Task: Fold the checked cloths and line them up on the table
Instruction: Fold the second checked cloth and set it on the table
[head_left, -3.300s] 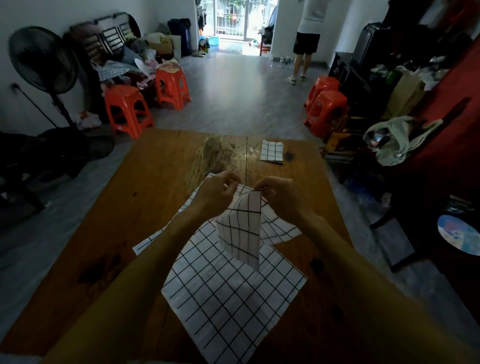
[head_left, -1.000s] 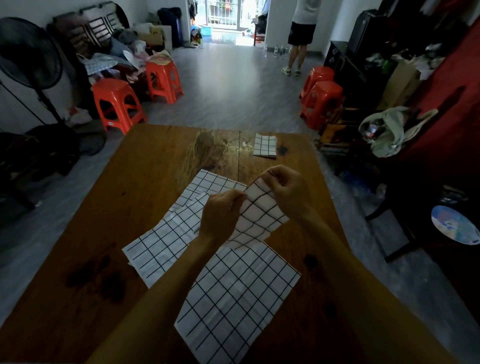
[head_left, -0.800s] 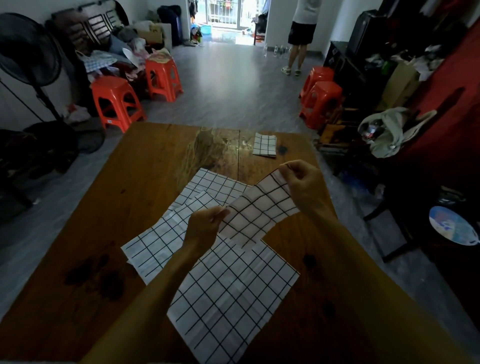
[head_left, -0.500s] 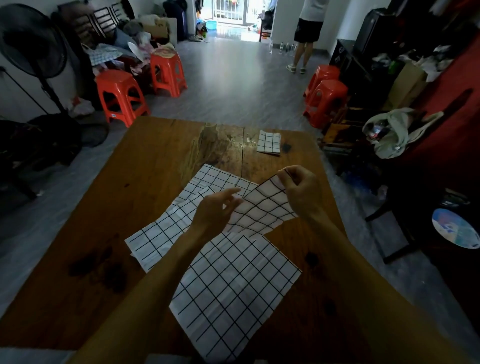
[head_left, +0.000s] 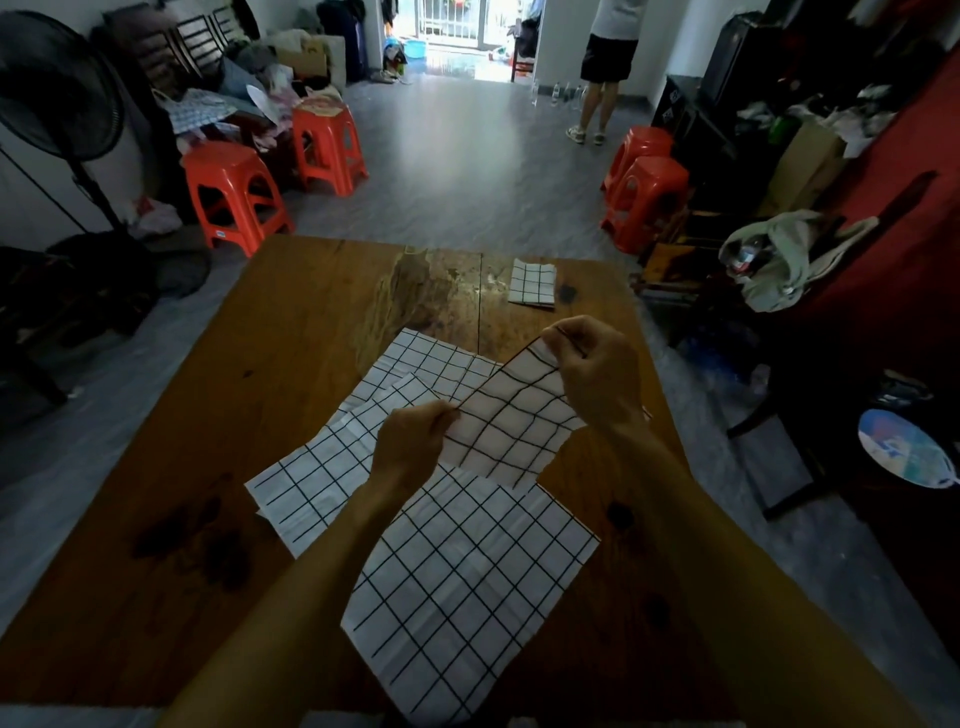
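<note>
Checked cloth (head_left: 511, 421), pinched between left hand (head_left: 413, 444) and right hand (head_left: 597, 371), stretches diagonally, far-right corner highest; no writing legible.

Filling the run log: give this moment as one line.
left hand: pinches held cloth | right hand: pinches same | folded cloth: table far edge

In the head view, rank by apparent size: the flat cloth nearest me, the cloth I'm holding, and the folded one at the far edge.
1. Nearest flat cloth, largest.
2. Held cloth.
3. Folded cloth, smallest.
Nearness exaggerates the first and shrinks the third.
</note>
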